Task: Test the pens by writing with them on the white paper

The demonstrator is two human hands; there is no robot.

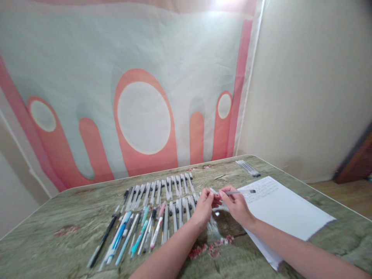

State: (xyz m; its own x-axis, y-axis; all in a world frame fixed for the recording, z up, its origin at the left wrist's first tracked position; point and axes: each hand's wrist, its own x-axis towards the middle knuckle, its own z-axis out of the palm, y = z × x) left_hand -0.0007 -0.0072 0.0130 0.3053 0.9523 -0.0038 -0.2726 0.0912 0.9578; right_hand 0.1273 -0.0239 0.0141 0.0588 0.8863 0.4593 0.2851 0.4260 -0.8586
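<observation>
My left hand (204, 205) and my right hand (236, 204) meet above the table, both pinched on one clear pen (238, 192) that lies level and points right with its dark tip out past my right fingers. The left fingers close on the pen's left end. Just left of my hands lie two rows of clear capped pens (162, 190), side by side. Nearer me sits a fanned group of coloured pens (130, 232) in blue, teal, pink and black.
A white sheet of paper (287, 213) with handwriting at its top lies to the right on the green patterned table (58, 240). A small bundle of thin refills (247, 167) rests near the far right edge. A pink and grey backdrop (139, 97) hangs behind.
</observation>
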